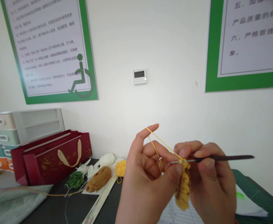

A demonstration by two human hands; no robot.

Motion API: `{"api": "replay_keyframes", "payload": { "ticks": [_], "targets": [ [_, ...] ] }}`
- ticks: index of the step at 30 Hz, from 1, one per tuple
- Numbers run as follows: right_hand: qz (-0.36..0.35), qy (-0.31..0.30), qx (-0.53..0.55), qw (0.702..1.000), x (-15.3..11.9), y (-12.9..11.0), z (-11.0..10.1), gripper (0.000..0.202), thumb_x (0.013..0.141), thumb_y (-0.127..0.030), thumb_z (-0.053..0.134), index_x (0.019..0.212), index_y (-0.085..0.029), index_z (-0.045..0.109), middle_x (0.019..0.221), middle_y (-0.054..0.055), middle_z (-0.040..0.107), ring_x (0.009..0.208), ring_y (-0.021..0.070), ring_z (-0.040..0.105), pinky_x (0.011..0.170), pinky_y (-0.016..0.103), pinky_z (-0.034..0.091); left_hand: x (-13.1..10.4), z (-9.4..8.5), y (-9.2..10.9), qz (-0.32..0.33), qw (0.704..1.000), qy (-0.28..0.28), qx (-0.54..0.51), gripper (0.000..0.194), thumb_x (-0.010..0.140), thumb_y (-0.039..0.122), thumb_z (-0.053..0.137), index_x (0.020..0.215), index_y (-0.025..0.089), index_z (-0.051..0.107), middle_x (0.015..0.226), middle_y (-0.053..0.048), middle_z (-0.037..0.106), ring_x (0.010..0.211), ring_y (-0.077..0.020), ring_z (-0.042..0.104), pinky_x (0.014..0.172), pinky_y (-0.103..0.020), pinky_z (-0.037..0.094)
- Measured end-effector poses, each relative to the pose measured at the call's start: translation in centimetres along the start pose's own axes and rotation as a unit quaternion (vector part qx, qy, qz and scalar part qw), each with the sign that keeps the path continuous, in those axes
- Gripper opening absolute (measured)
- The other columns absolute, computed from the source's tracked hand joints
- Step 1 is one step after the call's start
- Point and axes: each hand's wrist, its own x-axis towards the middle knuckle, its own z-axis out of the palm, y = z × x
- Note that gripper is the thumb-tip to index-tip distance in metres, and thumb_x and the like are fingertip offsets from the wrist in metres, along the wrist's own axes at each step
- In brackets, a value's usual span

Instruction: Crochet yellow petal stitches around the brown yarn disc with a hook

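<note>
My left hand (pixel 150 174) pinches the top edge of a yellow crocheted piece (pixel 183 189) between thumb and fingers. Its index finger is raised, with yellow yarn (pixel 163 139) looped over it and running down to the piece. In my right hand (pixel 212 180) is a crochet hook (pixel 227 158) with a dark handle, held level between thumb and fingers. The hook's metal tip reaches the top of the piece, beside my left thumb. The crocheted piece hangs down between both hands, partly hidden behind my left thumb.
Brown (pixel 99 179), green (pixel 75 179), white and yellow yarn balls lie on the dark table (pixel 64 207) by a ruler (pixel 100 200). Red gift bags (pixel 54 158) and a drawer unit (pixel 38 124) stand at left. A green cutting mat (pixel 255 189) and papers are at right.
</note>
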Motion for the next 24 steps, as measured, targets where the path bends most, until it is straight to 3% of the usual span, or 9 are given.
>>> {"api": "replay_keyframes", "payload": {
  "ticks": [4, 13, 20, 24],
  "targets": [
    [0.021, -0.011, 0.024, 0.999, 0.3, 0.0, 0.0, 0.010, 0.101, -0.031, 0.058, 0.095, -0.026, 0.065, 0.087, 0.003, 0.069, 0.086, 0.0179, 0.069, 0.072, 0.030, 0.059, -0.1, 0.2, -0.1, 0.017, 1.000, 0.014, 0.013, 0.076, 0.069, 0.001, 0.084, 0.135, 0.024, 0.056, 0.072, 0.004, 0.067, 0.064, -0.0109, 0.060, 0.062, -0.021, 0.049],
    [-0.004, -0.012, 0.003, 1.000, 0.5, -0.5, -0.2, 0.007, 0.101, -0.029, 0.058, 0.099, -0.027, 0.064, 0.091, 0.003, 0.075, 0.091, 0.0174, 0.071, 0.074, 0.029, 0.061, -0.4, 0.6, 0.0, 0.052, 0.997, 0.024, 0.060, 0.074, 0.076, 0.007, 0.081, 0.139, 0.029, 0.050, 0.075, 0.004, 0.067, 0.061, -0.0109, 0.058, 0.060, -0.022, 0.049],
    [-0.054, -0.031, -0.067, 0.996, 0.5, -0.9, -0.7, 0.008, 0.100, -0.024, 0.058, 0.102, -0.027, 0.065, 0.095, 0.004, 0.077, 0.094, 0.0187, 0.073, 0.074, 0.031, 0.061, -1.0, 0.9, -0.3, 0.096, 0.984, 0.058, 0.136, 0.066, 0.083, 0.014, 0.078, 0.139, 0.033, 0.050, 0.081, 0.002, 0.064, 0.071, -0.0157, 0.062, 0.065, -0.026, 0.053],
    [-0.148, -0.028, -0.153, 0.977, 0.7, -1.1, -0.8, 0.013, 0.097, -0.016, 0.061, 0.105, -0.023, 0.069, 0.098, 0.006, 0.079, 0.094, 0.0213, 0.075, 0.076, 0.035, 0.062, -1.1, 1.2, -0.7, 0.111, 0.979, 0.082, 0.152, 0.067, 0.081, 0.014, 0.080, 0.138, 0.032, 0.051, 0.089, 0.000, 0.065, 0.079, -0.0179, 0.065, 0.074, -0.029, 0.056]
  ]
}}
